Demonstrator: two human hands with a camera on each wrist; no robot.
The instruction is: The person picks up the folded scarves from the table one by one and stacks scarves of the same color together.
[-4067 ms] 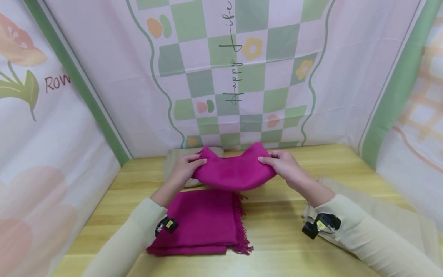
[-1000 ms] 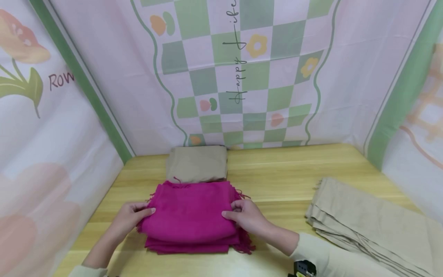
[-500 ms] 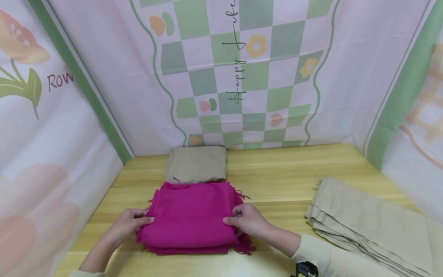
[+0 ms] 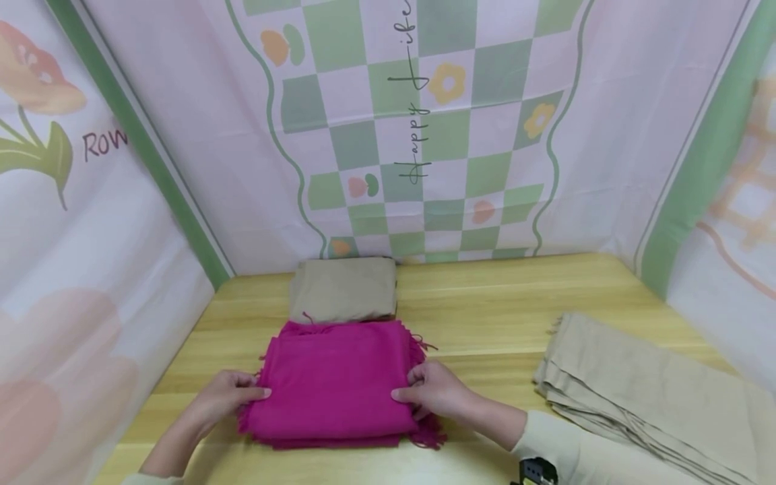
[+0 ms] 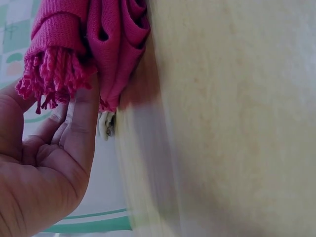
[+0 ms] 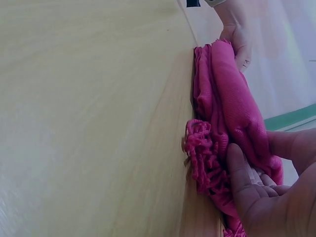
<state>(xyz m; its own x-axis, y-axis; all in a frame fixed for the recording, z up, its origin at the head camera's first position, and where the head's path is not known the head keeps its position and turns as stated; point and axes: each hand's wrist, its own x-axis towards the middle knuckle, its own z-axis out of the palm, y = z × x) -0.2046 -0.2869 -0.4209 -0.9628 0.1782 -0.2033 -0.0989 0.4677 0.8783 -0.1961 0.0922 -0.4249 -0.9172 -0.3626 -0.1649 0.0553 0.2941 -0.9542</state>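
A folded magenta scarf (image 4: 336,377) with fringed ends lies in a thick stack on the table, at the middle left of the head view. My left hand (image 4: 225,396) pinches the upper layers at their left edge, thumb on top and fingers beneath. In the left wrist view fringe (image 5: 54,74) hangs over those fingers. At the opposite edge my right hand (image 4: 438,392) grips the same layers, thumb on top. The right wrist view has the lower layers (image 6: 203,89) showing under the gripped fold, with a bunch of fringe (image 6: 202,153) beside the right fingers.
Behind the scarf a folded beige cloth (image 4: 344,289) lies against the back of the wooden table (image 4: 485,303). A larger folded beige cloth (image 4: 642,384) lies at the right, close to the right sleeve (image 4: 582,448). Printed curtains (image 4: 412,135) enclose the table's back and sides.
Earlier, both hands held a magenta piece up above the folded part. It now lies on top of that part. Over the last second the hands have lowered slightly toward the front, flattening the stack.
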